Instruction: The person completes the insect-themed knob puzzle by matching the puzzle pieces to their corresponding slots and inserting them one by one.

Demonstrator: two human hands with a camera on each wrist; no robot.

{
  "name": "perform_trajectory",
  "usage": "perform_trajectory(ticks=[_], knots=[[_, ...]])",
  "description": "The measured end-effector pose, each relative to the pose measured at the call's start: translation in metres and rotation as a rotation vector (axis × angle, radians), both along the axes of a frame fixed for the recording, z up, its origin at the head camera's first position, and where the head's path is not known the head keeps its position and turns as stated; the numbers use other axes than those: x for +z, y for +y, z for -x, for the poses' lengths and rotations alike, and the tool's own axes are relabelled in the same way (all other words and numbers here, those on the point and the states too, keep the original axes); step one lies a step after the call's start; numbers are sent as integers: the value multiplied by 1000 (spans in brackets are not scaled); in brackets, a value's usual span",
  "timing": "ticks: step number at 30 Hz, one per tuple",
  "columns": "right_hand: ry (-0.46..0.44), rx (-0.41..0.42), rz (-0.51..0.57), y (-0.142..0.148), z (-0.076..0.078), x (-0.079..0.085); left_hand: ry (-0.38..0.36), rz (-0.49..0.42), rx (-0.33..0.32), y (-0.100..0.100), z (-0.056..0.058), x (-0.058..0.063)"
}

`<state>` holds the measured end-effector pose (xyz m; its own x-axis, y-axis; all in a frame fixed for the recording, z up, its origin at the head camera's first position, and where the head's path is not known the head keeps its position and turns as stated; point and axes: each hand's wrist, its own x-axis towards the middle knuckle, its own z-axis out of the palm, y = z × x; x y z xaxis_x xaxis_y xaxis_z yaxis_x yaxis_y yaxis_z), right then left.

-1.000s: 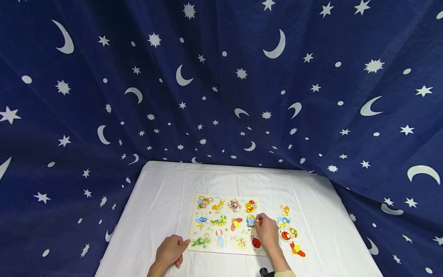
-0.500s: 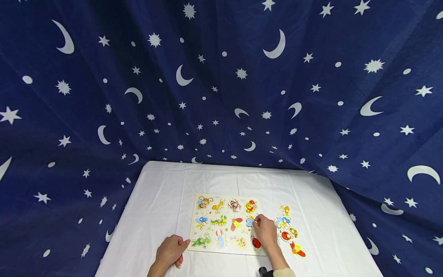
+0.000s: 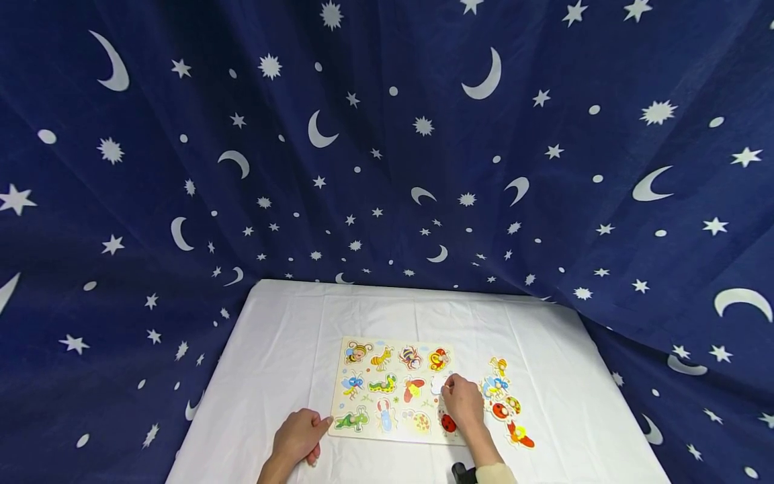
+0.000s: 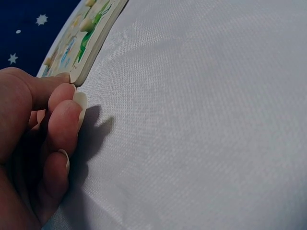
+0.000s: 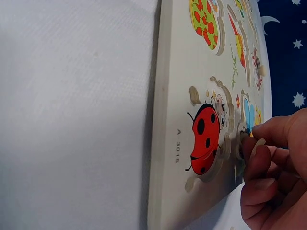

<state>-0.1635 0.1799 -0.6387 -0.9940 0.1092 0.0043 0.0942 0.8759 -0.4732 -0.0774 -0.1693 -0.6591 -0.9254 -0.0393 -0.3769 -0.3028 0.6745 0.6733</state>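
A wooden insect puzzle board lies flat on the white-covered table. My left hand grips its near left corner; in the left wrist view the thumb lies on the corner and the other fingers are curled beside it. At the board's right side my right hand pinches a blue-winged bee piece over the middle-row slot, largely hidden by the fingers. Just in front of that hand is the recess with a printed ladybug.
Several loose insect pieces lie right of the board, among them a ladybug, a blue insect and a red-winged one. Knobbed pieces, such as a caterpillar, sit in the board. A dark blue moon-and-star cloth hangs behind.
My right hand has shifted slightly left and nearer over the same slot. The blue and yellow bee picture there now looks pale in the head view. My left hand stays at the corner.
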Motion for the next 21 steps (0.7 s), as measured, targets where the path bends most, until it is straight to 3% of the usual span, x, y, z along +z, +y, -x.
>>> perform_trajectory(ticks=[16, 21], knots=[[93, 57, -7, -2, 1, -2, -4, 5, 2, 0, 1, 0], [68, 61, -39, -2, 3, -4, -6, 4, 3, 1, 1, 1]])
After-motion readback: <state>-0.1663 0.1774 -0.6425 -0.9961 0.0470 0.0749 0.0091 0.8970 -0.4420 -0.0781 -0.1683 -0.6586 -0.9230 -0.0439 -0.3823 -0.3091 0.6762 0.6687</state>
